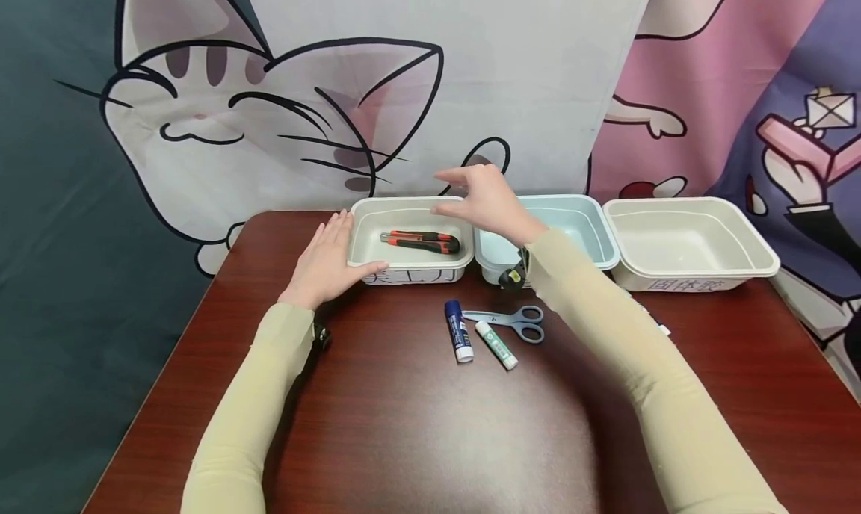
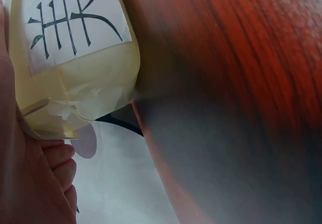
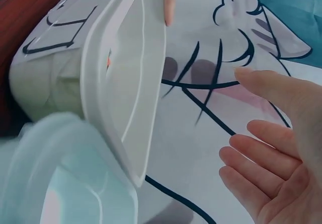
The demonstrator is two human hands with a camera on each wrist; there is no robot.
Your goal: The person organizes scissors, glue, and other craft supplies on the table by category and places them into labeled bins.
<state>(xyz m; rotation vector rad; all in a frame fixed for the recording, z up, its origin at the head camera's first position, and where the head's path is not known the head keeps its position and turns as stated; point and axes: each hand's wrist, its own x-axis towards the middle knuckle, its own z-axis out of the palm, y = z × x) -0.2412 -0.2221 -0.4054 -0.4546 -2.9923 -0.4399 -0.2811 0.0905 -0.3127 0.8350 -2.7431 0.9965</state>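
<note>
My left hand (image 1: 326,264) lies along the left side of a cream plastic bin (image 1: 359,234), fingers straight and thumb at the front rim. In the left wrist view, that hand's fingers (image 2: 63,168) show beside the bin's labelled end. Two black-and-orange utility knives (image 1: 424,241) lie together inside. My right hand (image 1: 487,200) is raised over the bin's right end, empty, with thumb and fingers spread apart. The right wrist view shows its palm (image 3: 282,183) beyond the bin's edge (image 3: 156,103).
A pale blue bin (image 1: 572,230) and another cream bin (image 1: 693,237) stand in line to the right. Before them on the brown table (image 1: 403,439) lie a blue glue stick (image 1: 459,331), a green-and-white glue stick (image 1: 496,344) and blue scissors (image 1: 514,320). A cartoon cloth hangs behind.
</note>
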